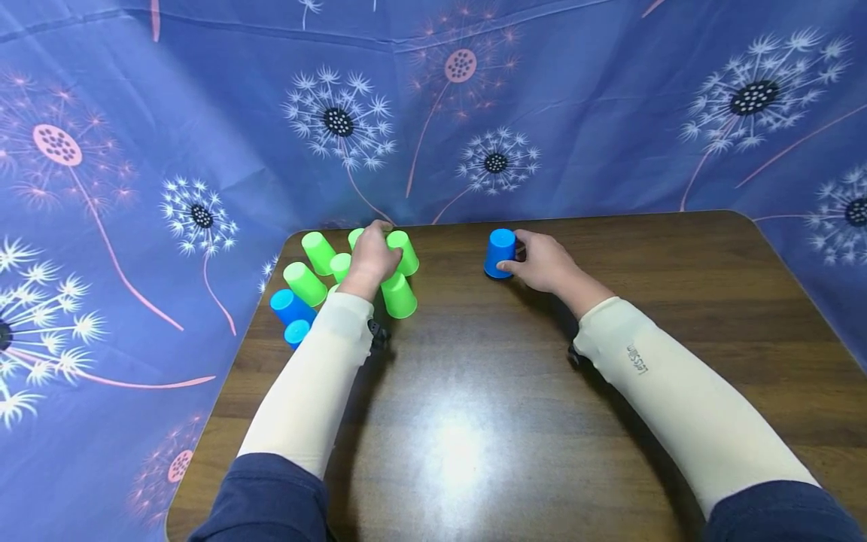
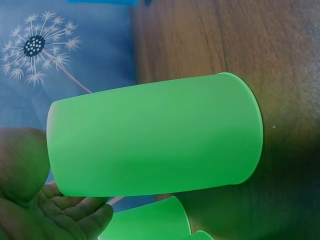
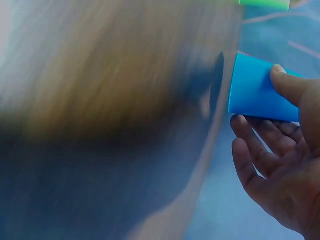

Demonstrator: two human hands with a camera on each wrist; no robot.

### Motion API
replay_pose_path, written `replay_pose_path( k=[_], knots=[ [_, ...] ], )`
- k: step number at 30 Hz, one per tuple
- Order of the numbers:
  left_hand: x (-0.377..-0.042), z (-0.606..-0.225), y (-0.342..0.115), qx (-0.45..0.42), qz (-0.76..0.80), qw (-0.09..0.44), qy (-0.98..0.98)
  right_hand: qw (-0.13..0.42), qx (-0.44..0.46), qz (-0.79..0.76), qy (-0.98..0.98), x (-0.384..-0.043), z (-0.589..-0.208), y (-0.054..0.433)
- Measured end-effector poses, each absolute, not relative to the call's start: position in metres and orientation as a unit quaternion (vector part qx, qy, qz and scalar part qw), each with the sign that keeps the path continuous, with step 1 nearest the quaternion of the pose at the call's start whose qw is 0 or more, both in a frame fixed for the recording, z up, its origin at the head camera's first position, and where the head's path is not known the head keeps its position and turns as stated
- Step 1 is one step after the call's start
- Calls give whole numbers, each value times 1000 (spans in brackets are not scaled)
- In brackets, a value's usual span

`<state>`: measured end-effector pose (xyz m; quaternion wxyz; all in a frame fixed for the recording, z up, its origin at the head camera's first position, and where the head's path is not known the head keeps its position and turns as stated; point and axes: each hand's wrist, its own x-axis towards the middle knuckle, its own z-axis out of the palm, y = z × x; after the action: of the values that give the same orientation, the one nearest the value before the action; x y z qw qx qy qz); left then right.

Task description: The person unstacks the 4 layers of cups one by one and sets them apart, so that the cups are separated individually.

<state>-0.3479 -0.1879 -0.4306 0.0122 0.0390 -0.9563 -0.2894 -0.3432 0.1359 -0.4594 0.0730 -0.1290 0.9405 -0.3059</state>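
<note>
Toward the back of the table, my right hand (image 1: 544,261) holds an upturned blue cup (image 1: 500,254). In the right wrist view its thumb lies on one side of the blue cup (image 3: 257,89), with fingers along the other. My left hand (image 1: 371,260) is at the group of upturned green cups, beside a green cup (image 1: 405,254); a nearer green cup (image 1: 398,296) stands just in front. In the left wrist view a large green cup (image 2: 155,137) partly hides the loosely extended fingers (image 2: 95,220). Any grip there is not visible.
More green cups (image 1: 304,284) stand at the table's back left. Two blue cups (image 1: 291,306) are in front of them, partly behind the left forearm. A patterned blue cloth (image 1: 576,98) hangs behind the wooden table (image 1: 474,376).
</note>
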Motion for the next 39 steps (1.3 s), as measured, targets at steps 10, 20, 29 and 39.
replay_pose_path(
  k=[10,20,29,39],
  knots=[
    [-348,-428,-188,46,-276,9,-960,109,-172,-308,929,-339,-466,65],
    [-345,-424,-187,50,-269,-8,-962,106,-190,-313,924,-336,-466,22],
    [-346,-423,-188,49,-266,-5,-963,96,-197,-302,928,-336,-470,15],
    [-345,-422,-189,46,-266,-7,-963,105,-197,-292,930,-337,-470,15]
  ],
)
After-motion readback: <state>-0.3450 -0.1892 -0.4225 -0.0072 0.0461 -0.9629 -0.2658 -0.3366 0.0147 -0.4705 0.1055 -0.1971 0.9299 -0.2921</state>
